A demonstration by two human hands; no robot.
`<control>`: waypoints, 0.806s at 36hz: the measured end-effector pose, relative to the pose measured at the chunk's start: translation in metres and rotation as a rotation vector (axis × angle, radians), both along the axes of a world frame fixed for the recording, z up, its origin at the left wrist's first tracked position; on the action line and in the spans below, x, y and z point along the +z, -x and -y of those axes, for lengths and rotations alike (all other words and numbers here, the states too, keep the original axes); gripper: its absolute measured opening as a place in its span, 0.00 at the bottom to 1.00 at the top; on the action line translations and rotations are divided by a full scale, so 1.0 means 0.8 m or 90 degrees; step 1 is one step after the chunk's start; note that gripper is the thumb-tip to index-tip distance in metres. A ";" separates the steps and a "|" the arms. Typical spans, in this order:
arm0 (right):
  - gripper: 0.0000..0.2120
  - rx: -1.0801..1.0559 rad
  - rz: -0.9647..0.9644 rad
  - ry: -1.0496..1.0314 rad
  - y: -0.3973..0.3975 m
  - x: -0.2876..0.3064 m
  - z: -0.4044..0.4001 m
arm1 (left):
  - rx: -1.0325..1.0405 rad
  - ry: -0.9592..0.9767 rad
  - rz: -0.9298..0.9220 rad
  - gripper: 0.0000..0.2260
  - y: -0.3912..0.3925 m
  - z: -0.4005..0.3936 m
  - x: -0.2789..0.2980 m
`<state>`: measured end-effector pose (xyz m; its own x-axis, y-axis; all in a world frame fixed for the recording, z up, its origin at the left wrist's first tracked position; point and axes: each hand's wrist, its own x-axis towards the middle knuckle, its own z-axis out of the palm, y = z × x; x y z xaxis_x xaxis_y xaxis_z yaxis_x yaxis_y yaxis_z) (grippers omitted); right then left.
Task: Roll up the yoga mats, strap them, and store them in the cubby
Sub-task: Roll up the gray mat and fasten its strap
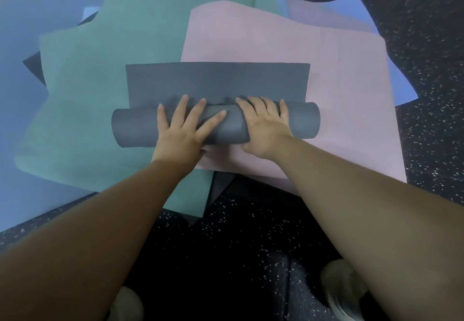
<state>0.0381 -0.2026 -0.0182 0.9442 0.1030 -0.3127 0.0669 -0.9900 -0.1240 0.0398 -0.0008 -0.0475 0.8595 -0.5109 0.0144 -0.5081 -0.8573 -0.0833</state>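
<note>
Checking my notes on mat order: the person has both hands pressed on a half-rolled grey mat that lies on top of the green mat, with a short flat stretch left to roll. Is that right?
One detail is off. The head view shows the grey mat lying mostly on the pink mat; only its left end overlaps the green mat. The left hand and right hand do press on the roll, and a short flat stretch remains.

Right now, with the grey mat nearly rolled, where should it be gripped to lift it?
Grip the grey mat around its rolled middle, from above, fingers curling over the far side. The flat tail lies there and would unroll if left loose.
</note>
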 end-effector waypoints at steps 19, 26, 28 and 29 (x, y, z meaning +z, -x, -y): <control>0.32 0.041 0.226 0.107 0.095 -0.018 -0.024 | 0.019 -0.084 -0.054 0.43 0.055 -0.006 0.010; 0.35 0.044 0.149 0.079 0.160 -0.017 -0.034 | 0.017 -0.102 -0.114 0.54 0.119 -0.015 0.006; 0.40 0.057 0.122 0.082 0.172 -0.017 -0.034 | 0.022 -0.119 -0.171 0.52 0.133 -0.017 0.008; 0.43 0.065 0.111 0.084 0.177 -0.018 -0.033 | 0.026 -0.118 -0.186 0.50 0.139 -0.017 0.012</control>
